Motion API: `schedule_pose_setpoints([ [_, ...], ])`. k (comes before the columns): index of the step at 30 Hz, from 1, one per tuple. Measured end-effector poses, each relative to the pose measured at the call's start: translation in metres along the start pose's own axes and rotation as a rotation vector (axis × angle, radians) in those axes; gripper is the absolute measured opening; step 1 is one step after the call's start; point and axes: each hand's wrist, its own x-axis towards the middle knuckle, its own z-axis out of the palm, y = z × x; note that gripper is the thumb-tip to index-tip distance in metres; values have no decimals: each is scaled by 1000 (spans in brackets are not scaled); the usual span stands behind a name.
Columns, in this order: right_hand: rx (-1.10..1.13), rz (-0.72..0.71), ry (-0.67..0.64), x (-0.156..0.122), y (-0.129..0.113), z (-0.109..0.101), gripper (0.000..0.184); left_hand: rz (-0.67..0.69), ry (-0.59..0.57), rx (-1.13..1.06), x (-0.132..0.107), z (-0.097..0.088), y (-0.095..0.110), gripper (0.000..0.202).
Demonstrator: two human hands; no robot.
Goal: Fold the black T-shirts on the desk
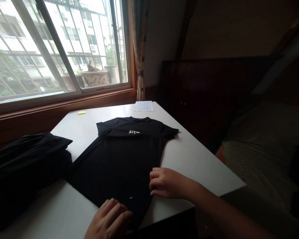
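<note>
T-shirt (119,159) on table (196,156), left hand (109,219) and right hand (165,183) touching hem.

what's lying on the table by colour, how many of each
black: 2, the t-shirt and the pile of clothes
yellow: 1, the sticky note
white: 1, the sheet of paper
total: 4

Bright daylight from the window (57,46) glares; the right side lies dim, edges warped.
</note>
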Motion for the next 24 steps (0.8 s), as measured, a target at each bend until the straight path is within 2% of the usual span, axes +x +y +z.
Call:
schedule_pose_setpoints([
  [3, 35, -30, 24, 4, -10, 0, 13, 43, 52, 20, 1, -1, 3, 18],
  [10, 167, -213, 71, 26, -36, -4, 16, 64, 140, 63, 0, -5, 4, 22],
  [16, 78, -252, 80, 38, -44, 0, 6, 17, 222, 5, 4, -4, 8, 23],
  [21, 33, -258, 171, 39, -46, 6, 6, -46, 250, -112, 2, 1, 9, 20],
  [24, 69, -256, 240, 38, -48, 8, 5, -84, 224, -89, -3, 6, 7, 17],
])
